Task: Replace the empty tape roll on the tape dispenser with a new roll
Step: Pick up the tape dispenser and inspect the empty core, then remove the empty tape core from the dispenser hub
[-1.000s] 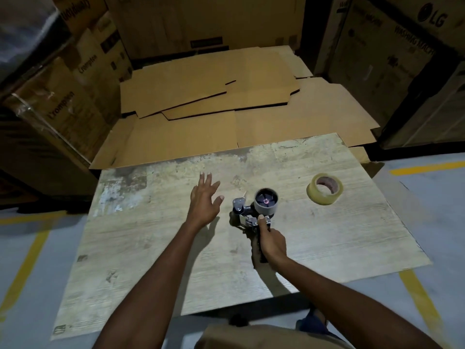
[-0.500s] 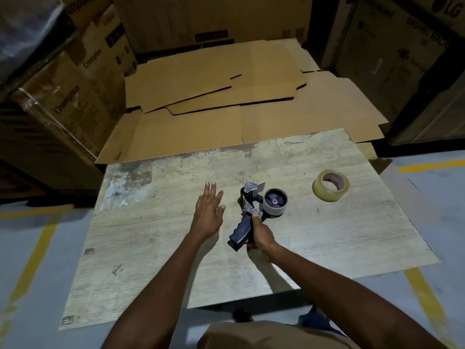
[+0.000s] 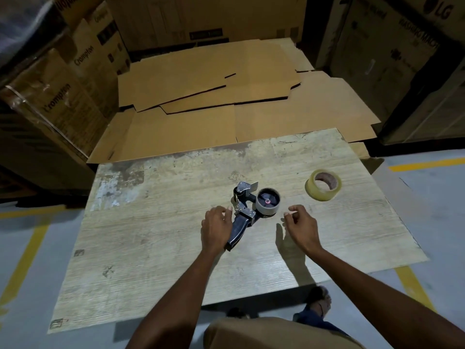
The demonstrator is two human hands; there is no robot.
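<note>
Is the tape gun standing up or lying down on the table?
Lying down. The tape dispenser rests on its side on the table, empty core facing up.

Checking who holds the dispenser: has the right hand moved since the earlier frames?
Yes. The right hand has let go of the tape dispenser and moved right, toward the new tape roll.

one tape dispenser (image 3: 245,212), one empty core (image 3: 268,204), one full tape roll (image 3: 323,185), two hands: left hand (image 3: 217,226), right hand (image 3: 300,226); one board (image 3: 151,248); several flat cardboard sheets (image 3: 201,81).
</note>
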